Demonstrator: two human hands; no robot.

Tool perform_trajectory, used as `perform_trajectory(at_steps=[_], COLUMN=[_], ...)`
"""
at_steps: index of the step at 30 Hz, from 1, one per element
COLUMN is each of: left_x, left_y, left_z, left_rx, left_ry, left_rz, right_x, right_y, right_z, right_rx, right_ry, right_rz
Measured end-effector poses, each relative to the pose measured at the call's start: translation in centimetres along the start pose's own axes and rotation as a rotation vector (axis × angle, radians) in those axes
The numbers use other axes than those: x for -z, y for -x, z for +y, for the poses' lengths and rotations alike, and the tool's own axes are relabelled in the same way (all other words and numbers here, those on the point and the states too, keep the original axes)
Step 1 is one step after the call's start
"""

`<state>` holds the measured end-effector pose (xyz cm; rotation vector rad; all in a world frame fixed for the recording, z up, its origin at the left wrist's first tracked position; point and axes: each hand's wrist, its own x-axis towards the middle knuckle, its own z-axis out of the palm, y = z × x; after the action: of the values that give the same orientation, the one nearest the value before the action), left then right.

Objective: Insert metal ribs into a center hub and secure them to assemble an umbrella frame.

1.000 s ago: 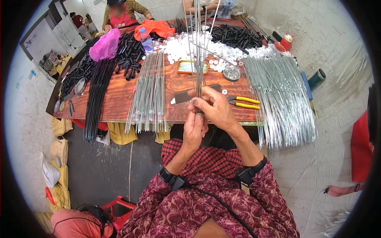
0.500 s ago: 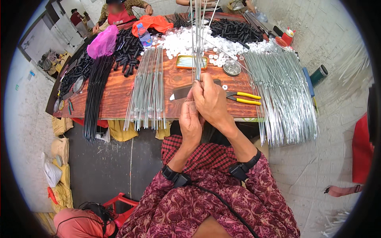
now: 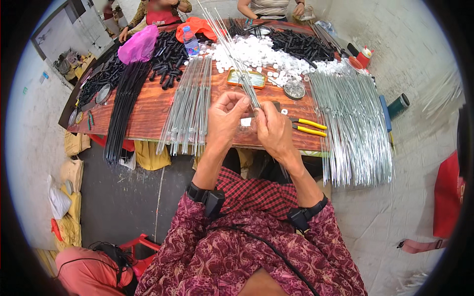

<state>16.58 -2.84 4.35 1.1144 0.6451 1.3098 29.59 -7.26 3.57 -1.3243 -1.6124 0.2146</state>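
Observation:
A slim bundle of thin metal rods (image 3: 248, 85) slants up and to the left over the table edge. My right hand (image 3: 275, 129) is closed round its lower part, thumb on top. Beside it, my left hand (image 3: 224, 117) has its fingers curled, with thumb and forefinger pinched together against the bundle's left side. What that pinch holds, if anything, is too small to make out. Just right of my right hand lie pliers with yellow handles (image 3: 311, 127), their jaws partly hidden. A small white piece (image 3: 246, 122) shows between my hands.
Silvery rods (image 3: 353, 123) overhang the table (image 3: 153, 118) at right; more rods (image 3: 190, 106) and black rods (image 3: 123, 108) lie left. Behind are white caps (image 3: 247, 52), black tubes (image 3: 170, 69), a yellow-rimmed tray (image 3: 232, 79) and a round tin (image 3: 295, 90). Two people sit across.
The rod bundle has tipped from upright to leaning left. My left hand has moved up and left from below the right hand, which has shifted lower and to the right.

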Motion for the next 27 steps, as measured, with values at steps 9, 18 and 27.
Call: perform_trajectory(at_steps=[9, 18, 27], left_x=[2.5, 2.2, -1.7], left_y=[-1.3, 0.1, 0.6], left_z=[1.2, 4.4, 0.7], left_rx=[-0.212, -0.048, 0.022], left_ry=[-0.035, 0.042, 0.127], left_rz=[0.462, 0.224, 0.013], right_x=[0.9, 4.3, 3.9], right_y=[-0.4, -2.7, -2.1], right_z=[1.2, 2.1, 0.6], right_rx=[-0.212, -0.295, -0.249], right_ry=[-0.069, -0.655, -0.664], right_rz=[0.108, -0.012, -0.103])
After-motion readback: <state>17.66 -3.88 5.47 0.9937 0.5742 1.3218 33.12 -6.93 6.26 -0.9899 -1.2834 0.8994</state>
